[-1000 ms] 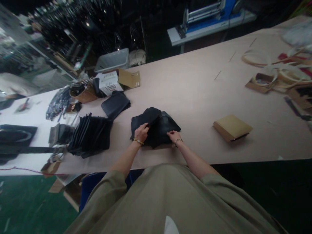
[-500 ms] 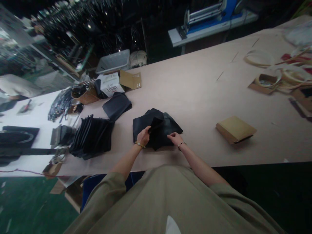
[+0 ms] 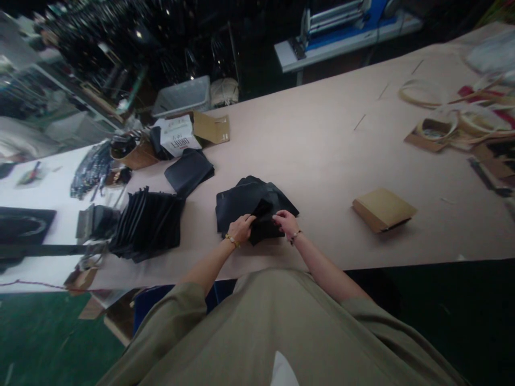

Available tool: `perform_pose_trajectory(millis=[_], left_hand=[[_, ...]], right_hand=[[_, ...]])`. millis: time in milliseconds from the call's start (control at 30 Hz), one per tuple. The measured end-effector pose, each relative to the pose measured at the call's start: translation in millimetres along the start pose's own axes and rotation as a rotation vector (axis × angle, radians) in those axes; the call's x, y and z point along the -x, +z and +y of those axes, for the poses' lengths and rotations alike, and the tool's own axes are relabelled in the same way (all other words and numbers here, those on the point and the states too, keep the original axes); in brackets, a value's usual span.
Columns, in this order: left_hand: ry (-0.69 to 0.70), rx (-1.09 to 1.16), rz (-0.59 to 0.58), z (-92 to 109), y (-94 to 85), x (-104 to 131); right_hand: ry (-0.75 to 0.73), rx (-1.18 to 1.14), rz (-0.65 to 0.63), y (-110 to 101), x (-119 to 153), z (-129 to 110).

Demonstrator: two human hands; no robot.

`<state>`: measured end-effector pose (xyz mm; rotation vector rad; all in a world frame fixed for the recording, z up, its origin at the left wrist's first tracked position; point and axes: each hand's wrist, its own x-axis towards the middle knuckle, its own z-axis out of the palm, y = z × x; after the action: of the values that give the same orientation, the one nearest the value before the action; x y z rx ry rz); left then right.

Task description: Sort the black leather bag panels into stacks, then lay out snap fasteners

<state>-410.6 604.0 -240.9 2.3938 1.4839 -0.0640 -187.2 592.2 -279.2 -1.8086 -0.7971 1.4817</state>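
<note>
The left hand pinches the black piece over the dark pile on the worktop. Right hand (finger state): cannot tell. Piece probably light, flexible; grip edges.

A pile of sheets lies before me on the table, my left hand and right hand at its near part. Left sits a stack of pieces, with more sheets and a carton behind. A cardboard box lies right, coils farther right; beyond the table stands a crate.
</note>
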Motion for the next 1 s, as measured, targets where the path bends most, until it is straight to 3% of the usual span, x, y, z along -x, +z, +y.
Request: perform_pose_trajectory(millis=[67, 133, 200, 300, 367, 433, 533, 633, 767, 867, 933, 1000], left_hand=[[-0.129, 0.109, 0.088, -8.8, 4.4, -5.1], [-0.151, 0.162, 0.124, -17.0, 8.2, -9.1], [-0.025, 0.108, 0.071, -21.9, 9.3, -10.5], [0.207, -0.078, -0.099, -21.4, 5.0, -7.4], [0.256, -0.158, -0.165, -17.6, 0.1, -3.3], [0.258, -0.166, -0.161, -13.8, -3.3, 0.8], [0.267, -0.127, -0.112, -13.4, -3.8, 2.5], [0.183, -0.047, -0.014, -24.1, -7.5, -5.4], [-0.031, 0.008, 0.214, -52.2, -38.3, -25.5], [-0.021, -0.125, 0.345, -69.3, -69.9, -36.7], [0.093, -0.232, 0.326, -71.9, -81.4, -39.7], [0.220, -0.331, 0.196, -66.3, -79.6, -39.7]], right_hand=[[0.008, 0.058, 0.067, -7.3, 3.7, 9.2], [0.064, 0.127, 0.080, -15.7, 9.1, 23.0], [0.142, 0.179, 0.025, -22.4, 14.4, 35.3], [0.219, 0.196, -0.061, -26.2, 18.7, 39.1], [0.239, 0.155, -0.101, -24.5, 18.5, 29.3], [0.230, 0.079, -0.146, -19.8, 16.8, 12.4], [0.155, -0.037, -0.195, -9.0, 13.6, -14.8], [0.075, -0.081, -0.166, -0.3, 9.6, -27.4], [0.069, 0.024, 0.002, -1.7, 3.0, -10.7], [0.103, 0.127, 0.063, -6.3, 0.9, 11.4], [0.124, 0.165, 0.034, -7.5, 1.2, 21.6], [0.133, 0.191, 0.011, -7.9, 1.9, 25.8]])
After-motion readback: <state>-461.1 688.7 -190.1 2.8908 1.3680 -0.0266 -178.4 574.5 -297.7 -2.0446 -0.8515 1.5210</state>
